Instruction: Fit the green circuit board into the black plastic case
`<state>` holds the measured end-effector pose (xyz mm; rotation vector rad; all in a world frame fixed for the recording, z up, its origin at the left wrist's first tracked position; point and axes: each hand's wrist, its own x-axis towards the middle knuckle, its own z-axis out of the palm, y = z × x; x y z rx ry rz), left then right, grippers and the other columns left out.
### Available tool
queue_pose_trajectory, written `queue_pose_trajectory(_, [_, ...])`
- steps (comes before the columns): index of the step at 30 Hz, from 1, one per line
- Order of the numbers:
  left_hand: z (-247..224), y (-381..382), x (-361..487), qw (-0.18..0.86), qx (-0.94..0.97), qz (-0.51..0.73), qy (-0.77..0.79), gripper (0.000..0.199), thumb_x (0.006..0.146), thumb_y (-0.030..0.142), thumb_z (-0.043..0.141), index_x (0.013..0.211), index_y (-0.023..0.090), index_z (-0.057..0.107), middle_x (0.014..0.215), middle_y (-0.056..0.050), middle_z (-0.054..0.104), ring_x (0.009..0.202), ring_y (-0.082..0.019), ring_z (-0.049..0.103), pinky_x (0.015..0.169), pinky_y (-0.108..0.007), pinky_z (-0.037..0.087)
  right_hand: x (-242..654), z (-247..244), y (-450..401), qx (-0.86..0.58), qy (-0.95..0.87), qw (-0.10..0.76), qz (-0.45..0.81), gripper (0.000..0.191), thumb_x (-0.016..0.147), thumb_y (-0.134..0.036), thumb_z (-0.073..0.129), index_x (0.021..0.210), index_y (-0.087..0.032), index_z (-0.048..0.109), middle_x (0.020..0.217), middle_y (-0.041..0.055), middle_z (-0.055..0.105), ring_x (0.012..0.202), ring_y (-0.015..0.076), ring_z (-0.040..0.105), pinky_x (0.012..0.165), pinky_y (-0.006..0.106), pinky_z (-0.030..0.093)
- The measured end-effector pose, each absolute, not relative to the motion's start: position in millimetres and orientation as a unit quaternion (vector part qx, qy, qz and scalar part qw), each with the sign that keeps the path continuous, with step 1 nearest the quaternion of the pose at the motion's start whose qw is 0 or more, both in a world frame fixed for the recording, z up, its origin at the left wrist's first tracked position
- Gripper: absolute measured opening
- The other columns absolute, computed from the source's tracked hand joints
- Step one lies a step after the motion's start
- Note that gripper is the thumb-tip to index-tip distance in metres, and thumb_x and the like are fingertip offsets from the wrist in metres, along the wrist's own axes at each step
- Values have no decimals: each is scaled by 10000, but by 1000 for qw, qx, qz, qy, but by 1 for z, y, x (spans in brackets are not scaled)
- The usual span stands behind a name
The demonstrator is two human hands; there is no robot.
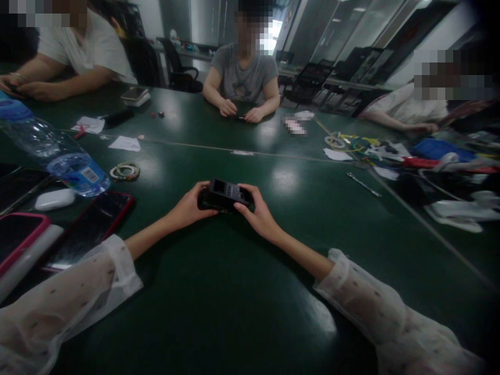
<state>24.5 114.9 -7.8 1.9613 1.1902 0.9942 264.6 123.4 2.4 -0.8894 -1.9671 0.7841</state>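
Between my two hands is a black box-shaped device with a dark window and small buttons or markings on its upper face. I cannot tell its exact kind. My left hand is closed around its left end, thumb at the near side. On the other end, my right hand grips with the thumb on the near edge and the fingers behind. The device is slightly tilted, just over or on the dark green table; which one I cannot tell. Its underside is hidden.
Left of me are a tilted-looking water bottle, a red-edged phone, a pink-cased phone, a white earbud case and bracelets. A wrench and tangled cables lie right. Several people sit around the table.
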Motion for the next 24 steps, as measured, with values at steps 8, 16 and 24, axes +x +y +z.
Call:
queue_pose_trajectory(8, [-4, 112, 26, 366, 725, 390, 435, 745, 835, 478, 621, 1436, 216, 268, 1423, -163, 430, 1308, -309, 433, 1088, -508, 342, 264, 0, 128, -333, -797, 377, 332, 497, 847, -383, 634, 1277, -274, 412, 1252, 79, 518, 1150, 250, 534, 999, 453, 444])
queue_pose_trajectory(16, [-5, 112, 24, 364, 727, 381, 441, 759, 820, 480, 639, 1430, 208, 278, 1411, -174, 438, 1296, -322, 443, 1072, -519, 355, 265, 0, 128, -322, -810, 368, 325, 536, 827, -317, 661, 1287, -270, 392, 1252, 79, 512, 1137, 242, 538, 978, 457, 460])
queue_pose_trajectory(24, [-1, 113, 24, 308, 763, 337, 458, 813, 713, 401, 758, 1399, 256, 348, 1409, -134, 453, 1294, -332, 450, 1066, -553, 348, 266, -2, 129, -322, -836, 343, 284, 509, 815, -335, 671, 1267, -255, 449, 1214, 92, 535, 1144, 264, 534, 976, 504, 452])
